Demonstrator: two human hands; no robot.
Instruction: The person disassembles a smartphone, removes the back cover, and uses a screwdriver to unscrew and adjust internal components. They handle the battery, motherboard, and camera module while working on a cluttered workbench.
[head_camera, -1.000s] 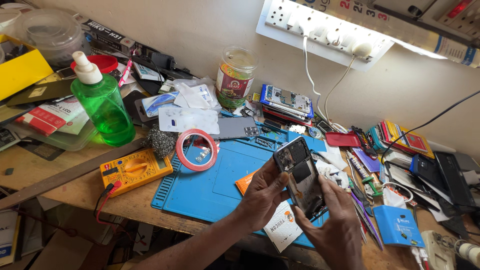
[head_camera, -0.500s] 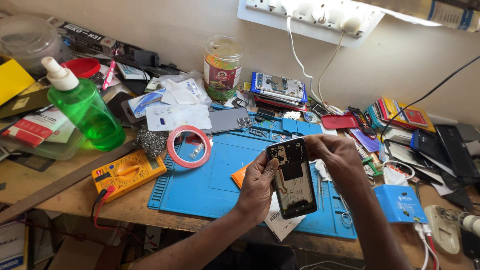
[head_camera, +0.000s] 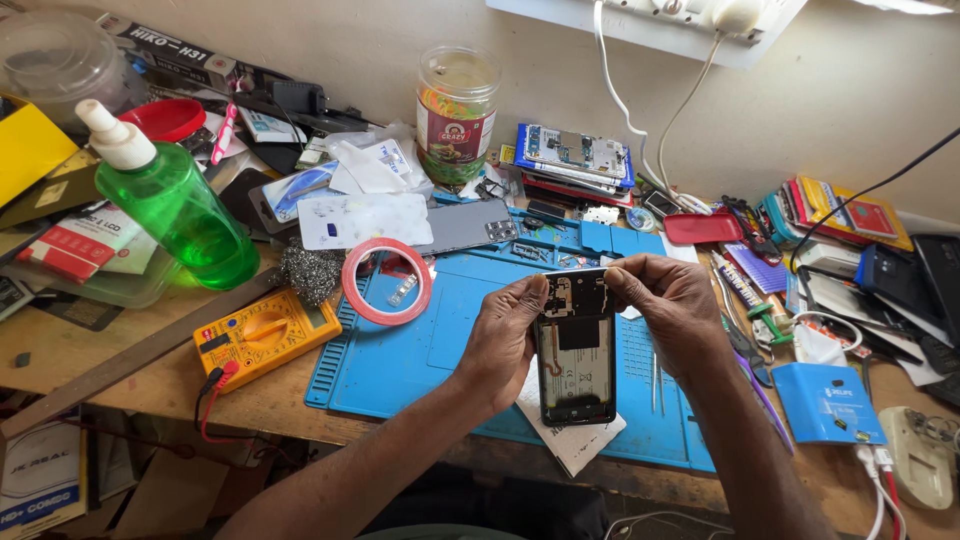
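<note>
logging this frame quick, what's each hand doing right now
Left hand: closed on the left edge of the opened phone, back cover off.
Right hand: fingertips pinching the phone's top right corner.

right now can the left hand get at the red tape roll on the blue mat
Probably yes: the red tape roll lies just beside the left hand, with bare blue mat between, but that hand's grip is on the opened phone.

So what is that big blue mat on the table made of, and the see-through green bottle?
The big blue work mat looks like soft rubber or silicone: matt, with moulded trays and ridges along its top edge. The see-through green bottle looks like glossy plastic, since light shines through it and its white nozzle cap looks plastic too. Neither can be told for sure by sight alone.
</note>
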